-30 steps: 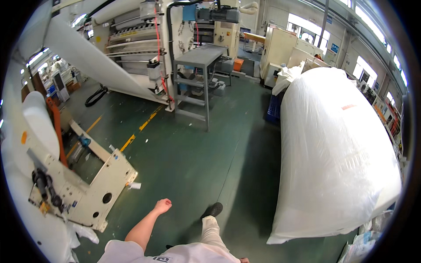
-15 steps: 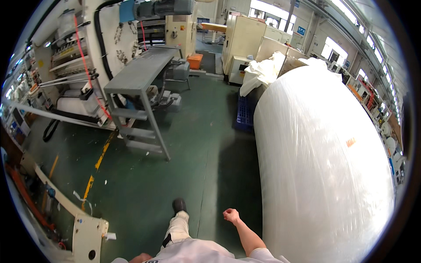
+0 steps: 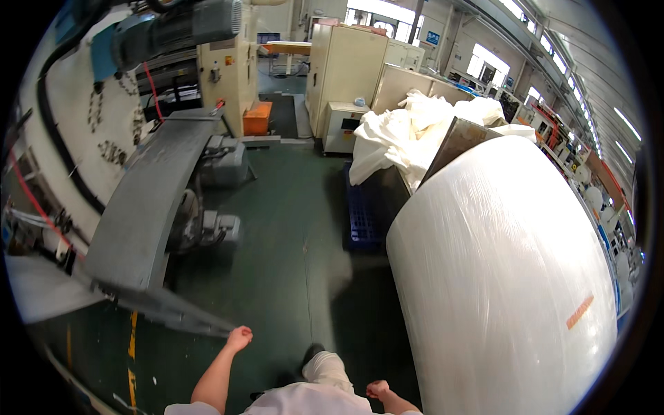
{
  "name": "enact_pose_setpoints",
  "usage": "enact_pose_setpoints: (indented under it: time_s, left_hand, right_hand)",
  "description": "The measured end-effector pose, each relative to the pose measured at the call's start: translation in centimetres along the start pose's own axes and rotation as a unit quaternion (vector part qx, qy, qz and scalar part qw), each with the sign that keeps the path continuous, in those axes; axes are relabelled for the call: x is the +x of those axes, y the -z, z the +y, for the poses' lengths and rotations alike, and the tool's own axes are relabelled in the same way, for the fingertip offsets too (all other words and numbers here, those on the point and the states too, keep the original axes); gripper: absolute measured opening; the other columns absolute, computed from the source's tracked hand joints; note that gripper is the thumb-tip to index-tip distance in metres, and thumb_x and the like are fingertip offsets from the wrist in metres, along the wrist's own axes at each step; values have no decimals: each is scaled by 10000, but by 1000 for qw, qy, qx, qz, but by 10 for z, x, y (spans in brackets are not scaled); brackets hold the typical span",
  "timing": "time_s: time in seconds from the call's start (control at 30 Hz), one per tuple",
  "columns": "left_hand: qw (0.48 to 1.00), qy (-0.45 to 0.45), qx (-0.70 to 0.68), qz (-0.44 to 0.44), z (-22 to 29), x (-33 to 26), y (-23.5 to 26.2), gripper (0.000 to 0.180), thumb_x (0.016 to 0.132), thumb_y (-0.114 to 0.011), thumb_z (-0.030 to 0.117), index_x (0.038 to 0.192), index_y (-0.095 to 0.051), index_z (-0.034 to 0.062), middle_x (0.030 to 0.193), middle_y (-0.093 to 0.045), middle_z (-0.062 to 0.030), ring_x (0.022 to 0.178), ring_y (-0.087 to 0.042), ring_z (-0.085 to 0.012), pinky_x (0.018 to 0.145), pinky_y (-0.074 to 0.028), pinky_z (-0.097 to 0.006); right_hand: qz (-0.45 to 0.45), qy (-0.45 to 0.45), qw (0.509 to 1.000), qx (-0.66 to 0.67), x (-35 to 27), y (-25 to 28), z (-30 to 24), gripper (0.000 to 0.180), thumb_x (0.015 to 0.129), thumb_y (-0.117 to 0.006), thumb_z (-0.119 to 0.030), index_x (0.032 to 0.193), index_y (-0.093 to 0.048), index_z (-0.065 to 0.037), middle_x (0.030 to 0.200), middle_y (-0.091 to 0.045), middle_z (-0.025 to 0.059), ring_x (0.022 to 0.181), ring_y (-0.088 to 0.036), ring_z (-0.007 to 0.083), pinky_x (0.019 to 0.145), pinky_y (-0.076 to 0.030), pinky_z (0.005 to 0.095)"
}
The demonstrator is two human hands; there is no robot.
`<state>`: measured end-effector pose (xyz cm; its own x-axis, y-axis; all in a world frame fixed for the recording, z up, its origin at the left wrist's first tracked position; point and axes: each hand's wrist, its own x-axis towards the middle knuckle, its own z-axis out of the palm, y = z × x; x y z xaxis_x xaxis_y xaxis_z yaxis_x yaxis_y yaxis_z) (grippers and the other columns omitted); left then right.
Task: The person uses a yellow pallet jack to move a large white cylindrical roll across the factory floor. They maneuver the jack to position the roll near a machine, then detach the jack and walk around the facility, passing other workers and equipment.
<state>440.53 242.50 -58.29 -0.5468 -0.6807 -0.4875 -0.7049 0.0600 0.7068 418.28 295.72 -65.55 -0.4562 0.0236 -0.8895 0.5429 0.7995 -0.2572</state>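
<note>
My left hand swings at my side with its fingers curled into a loose fist and nothing in it, close to the corner of a grey metal platform. Low by my hip, my right hand is also closed and holds nothing. It hangs near the base of a huge white roll wrapped in clear film. My shoe and white trouser leg show on the green floor between the platform and the roll.
A blue pallet lies ahead beside the roll, with heaped white fabric behind it. Cream cabinets and an orange box stand at the back. Machinery with a grey motor lines the left. Yellow floor marks run lower left.
I have walked forward along the aisle and the view has swung right. The platform is now close on my left and the roll fills the right. My arms have swung.
</note>
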Motion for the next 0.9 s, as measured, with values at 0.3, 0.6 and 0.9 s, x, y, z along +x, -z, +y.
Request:
enact_pose_setpoints:
  time_s: [0.3,0.6,0.9]
  left_hand:
    - [992,103,54,-54,79,286,16,146,769,-651,141,885,-679,58,773,-701,-64,729,-672,-172,671,-535,-327]
    - [875,398,-107,-254,134,395,41,95,799,-634,183,798,-667,94,729,-639,-47,604,-594,-168,505,-476,-334]
    - [978,85,107,-159,330,848,127,166,751,-584,209,753,-654,59,726,-638,-166,593,-609,-300,549,-469,-457]
  right_hand:
    - [-17,42,987,-154,178,36,-291,260,713,-734,-300,825,-715,-67,775,-676,30,707,-639,163,628,-514,315]
    - [-15,282,958,49,266,51,-857,46,787,-627,11,775,-642,-30,694,-626,38,587,-607,140,535,-498,265]
    - [-45,309,948,-67,380,36,-1168,106,816,-652,-88,821,-658,18,656,-609,66,520,-591,158,482,-526,314]
